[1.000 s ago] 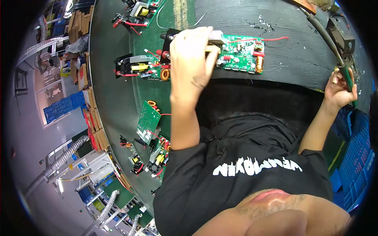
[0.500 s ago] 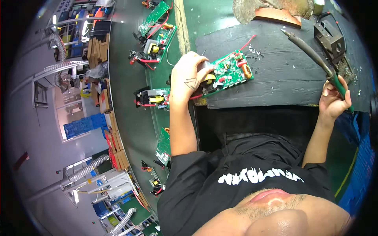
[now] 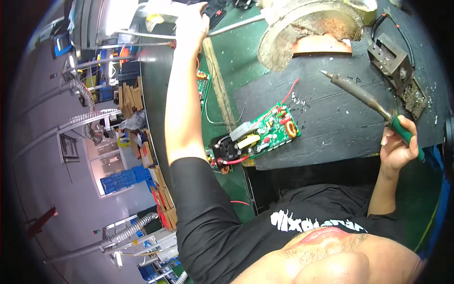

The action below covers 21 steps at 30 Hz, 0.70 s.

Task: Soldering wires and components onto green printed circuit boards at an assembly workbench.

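My right hand (image 3: 399,146) is closed round the green handle of a soldering iron (image 3: 362,93), whose tip points up and left above the black board (image 3: 326,128). My left arm stretches far forward. At its end my left hand (image 3: 193,28) is near the upper edge, beside a bright lamp glare and some black parts (image 3: 217,14); its fingers are washed out, and what they touch is unclear. On the left part of the black board lies a green circuit board (image 3: 276,130) with a copper coil, a yellow transformer, a grey metal plate and red wires. No hand touches it.
A black metal iron stand (image 3: 392,57) with a cable stands at the back right. Near it are a crusted, rounded grey object (image 3: 283,40) and an orange-brown block (image 3: 324,45). Another green circuit board (image 3: 203,90) lies left of a wooden strip (image 3: 217,80).
My left hand has let go of the circuit board and reached far forward and left. The soldering iron stays in my right hand, its tip slightly lower in view. The view has shifted.
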{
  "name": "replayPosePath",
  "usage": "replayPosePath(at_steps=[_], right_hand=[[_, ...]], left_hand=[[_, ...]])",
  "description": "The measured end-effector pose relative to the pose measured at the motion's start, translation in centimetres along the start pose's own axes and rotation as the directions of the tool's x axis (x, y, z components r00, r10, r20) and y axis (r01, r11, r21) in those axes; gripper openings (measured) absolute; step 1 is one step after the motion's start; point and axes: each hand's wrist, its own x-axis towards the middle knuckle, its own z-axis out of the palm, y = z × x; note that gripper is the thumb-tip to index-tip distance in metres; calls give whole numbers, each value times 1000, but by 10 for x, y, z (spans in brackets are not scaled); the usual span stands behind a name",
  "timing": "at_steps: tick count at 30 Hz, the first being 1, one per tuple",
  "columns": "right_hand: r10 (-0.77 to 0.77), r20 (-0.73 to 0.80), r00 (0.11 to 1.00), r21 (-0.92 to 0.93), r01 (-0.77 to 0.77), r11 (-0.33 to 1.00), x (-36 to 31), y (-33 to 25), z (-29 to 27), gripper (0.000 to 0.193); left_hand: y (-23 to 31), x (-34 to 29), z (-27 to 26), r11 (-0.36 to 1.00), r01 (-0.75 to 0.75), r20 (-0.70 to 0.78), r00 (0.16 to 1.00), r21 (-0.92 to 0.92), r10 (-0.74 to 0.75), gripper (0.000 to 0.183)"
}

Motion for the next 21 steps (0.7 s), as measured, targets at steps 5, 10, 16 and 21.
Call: replayPosePath(at_steps=[5, 10, 16, 21], right_hand=[[-20, 121, 992, 23, 17, 1000, 4, 1, 11, 52], [-42, 78, 996, -44, 45, 998, 2, -4, 6, 52], [-20, 103, 994, -15, 22, 1000, 3, -1, 9, 52], [-14, 87, 996, 36, 11, 999, 4, 0, 5, 53]], left_hand=[[-77, 7, 88, 969, -26, 569, 813, 244, -122, 44], [-41, 28, 108, 943, -19, 765, 590, 333, -258, 22], [-49, 25, 70, 972, -108, 665, 744, 209, -60, 22], [-6, 31, -47, 982, 63, 125, 988, 178, -87, 32]])
